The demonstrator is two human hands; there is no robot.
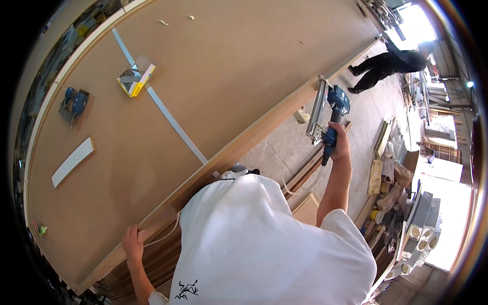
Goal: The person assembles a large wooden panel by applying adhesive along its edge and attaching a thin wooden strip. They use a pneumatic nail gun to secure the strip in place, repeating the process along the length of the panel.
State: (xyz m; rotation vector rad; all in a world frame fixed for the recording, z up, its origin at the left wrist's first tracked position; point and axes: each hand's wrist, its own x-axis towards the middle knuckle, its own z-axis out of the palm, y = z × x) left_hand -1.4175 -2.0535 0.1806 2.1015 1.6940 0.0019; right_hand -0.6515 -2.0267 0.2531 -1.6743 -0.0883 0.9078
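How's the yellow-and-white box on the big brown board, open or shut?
Open: the box has an uncovered side, and grey pieces show inside it.

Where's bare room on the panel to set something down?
Widest: the panel right of the pale stripe, apart from small chips near the top. Smaller: between that stripe and the white strip. Crowded: the upper left, where a blue tool and box lie.

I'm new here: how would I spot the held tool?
Find the large brown board. Beside its near edge, the right hand grips the blue tool with a long silver rail. Unlike the other blue tool, it isn't lying on the board.
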